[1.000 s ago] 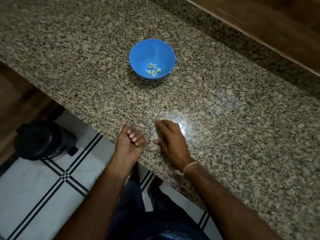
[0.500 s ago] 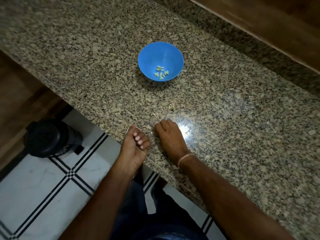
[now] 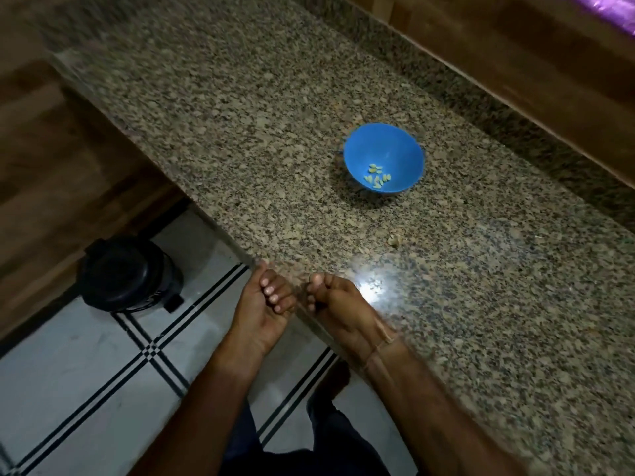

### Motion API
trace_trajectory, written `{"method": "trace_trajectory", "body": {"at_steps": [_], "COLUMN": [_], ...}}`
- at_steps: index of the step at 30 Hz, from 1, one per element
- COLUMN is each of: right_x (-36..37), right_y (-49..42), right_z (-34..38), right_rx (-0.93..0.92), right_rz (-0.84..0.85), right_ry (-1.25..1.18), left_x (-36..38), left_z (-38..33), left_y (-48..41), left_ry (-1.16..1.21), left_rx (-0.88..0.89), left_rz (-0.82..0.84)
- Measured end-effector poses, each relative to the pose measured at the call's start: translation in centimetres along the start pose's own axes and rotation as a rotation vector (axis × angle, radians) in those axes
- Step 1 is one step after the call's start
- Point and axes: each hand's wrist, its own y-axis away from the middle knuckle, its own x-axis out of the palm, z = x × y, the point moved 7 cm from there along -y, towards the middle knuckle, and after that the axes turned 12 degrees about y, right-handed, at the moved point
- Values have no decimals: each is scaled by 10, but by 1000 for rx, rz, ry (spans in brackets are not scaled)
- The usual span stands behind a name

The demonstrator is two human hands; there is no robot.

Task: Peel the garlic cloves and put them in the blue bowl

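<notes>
The blue bowl (image 3: pixel 390 149) stands on the granite counter (image 3: pixel 261 139), with several peeled garlic cloves (image 3: pixel 377 176) at its bottom. My left hand (image 3: pixel 264 314) is cupped palm-up just off the counter's front edge, fingers loosely curled; whether anything lies in it is hidden. My right hand (image 3: pixel 343 307) lies palm-down on the counter at the edge, its fingers close to those of the left hand. Both hands are well in front of the bowl. A small pale scrap of garlic skin (image 3: pixel 394 239) lies between the bowl and my right hand.
A black round container (image 3: pixel 127 273) stands on the tiled floor (image 3: pixel 86 372) below the counter's left edge. Wooden cabinet fronts (image 3: pixel 515 63) run along the back right. A bright light reflection sits on the counter beside my right hand.
The view has swung left, so the bowl now appears further right. My right hand has slid back to the counter's edge beside the cupped left hand.
</notes>
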Motion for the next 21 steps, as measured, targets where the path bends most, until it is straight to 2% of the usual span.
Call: {"method": "trace_trajectory", "body": {"at_steps": [4, 8, 10, 11, 13, 21], "right_x": [73, 177, 177, 271, 288, 434], "right_y": [-18, -34, -33, -51, -60, -103], "right_z": [-16, -37, -36, -60, -62, -99], "right_rx": [63, 96, 83, 108, 126, 210], "right_rz": [29, 81, 86, 147, 140, 234], "right_ry": [10, 28, -26, 16, -62, 49], "left_x": [-17, -59, -62, -102, -108, -172], "left_z": [-70, -169, -175, -263, -289, -437], "left_y": [18, 48, 54, 74, 79, 126], "left_ry": [52, 107, 74, 136, 136, 257], "left_rx": [47, 106, 92, 174, 209, 350], "left_rz": [0, -1, -50, -38, -43, -94]}}
